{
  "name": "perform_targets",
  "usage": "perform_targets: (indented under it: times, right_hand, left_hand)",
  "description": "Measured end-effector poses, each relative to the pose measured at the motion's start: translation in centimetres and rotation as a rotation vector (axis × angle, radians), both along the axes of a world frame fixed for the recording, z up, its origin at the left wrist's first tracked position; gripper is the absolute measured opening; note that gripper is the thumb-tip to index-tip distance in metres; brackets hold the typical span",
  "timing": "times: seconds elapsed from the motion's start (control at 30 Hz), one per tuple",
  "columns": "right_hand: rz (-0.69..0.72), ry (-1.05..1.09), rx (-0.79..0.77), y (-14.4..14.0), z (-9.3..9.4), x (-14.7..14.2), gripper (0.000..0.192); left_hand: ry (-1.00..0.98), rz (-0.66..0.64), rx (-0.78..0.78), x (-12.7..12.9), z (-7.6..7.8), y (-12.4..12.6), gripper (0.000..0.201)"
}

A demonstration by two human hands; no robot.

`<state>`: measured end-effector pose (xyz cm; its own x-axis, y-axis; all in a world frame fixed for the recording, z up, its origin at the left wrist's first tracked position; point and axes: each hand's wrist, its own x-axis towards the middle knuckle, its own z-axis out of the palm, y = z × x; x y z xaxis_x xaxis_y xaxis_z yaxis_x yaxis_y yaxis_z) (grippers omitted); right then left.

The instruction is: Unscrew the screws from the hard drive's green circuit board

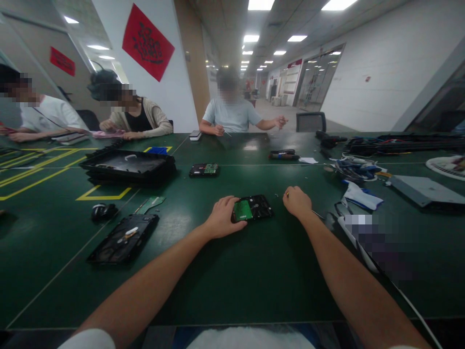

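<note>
Both forearms reach out from the near edge over the green table (254, 281). Far on the left stands a stack of black trays (127, 167), and nearer on the left lies an opened black case (123, 237). In the middle lies the hard drive (253, 208), green circuit board up. The left hand (222, 218) holds its left end, fingers curled over it. The right hand (298, 201), just right of the drive, is closed around a thin tool (317, 213).
</note>
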<state>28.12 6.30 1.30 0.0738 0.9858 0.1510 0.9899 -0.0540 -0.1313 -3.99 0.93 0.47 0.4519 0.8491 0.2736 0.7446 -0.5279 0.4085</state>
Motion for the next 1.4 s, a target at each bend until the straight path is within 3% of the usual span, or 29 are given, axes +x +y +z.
perform_targets:
  times: [0.57, 0.87, 1.13, 1.23, 1.4]
  right_hand:
    - [0.026, -0.006, 0.003, 0.2, -0.3, 0.3, 0.028]
    - [0.048, 0.000, 0.031, 0.3, -0.5, 0.5, 0.028]
    - [0.089, 0.012, 0.034, 0.1, -0.4, 0.3, 0.024]
    - [0.099, 0.010, 0.032, 0.1, -0.4, 0.2, 0.024]
    - [0.100, 0.001, 0.036, 0.1, -0.4, 0.2, 0.024]
  left_hand:
    - [-0.017, -0.050, -0.009, -0.6, -0.8, 1.1, 0.088]
    - [-0.047, -0.124, -0.059, -1.2, -0.3, 1.2, 0.088]
    - [-0.114, -0.264, -0.229, -3.0, 0.5, 1.8, 0.098]
    - [-0.137, -0.206, -0.217, -3.3, 0.1, 2.2, 0.097]
    - [-0.101, -0.089, -0.079, -3.1, -0.7, 2.9, 0.072]
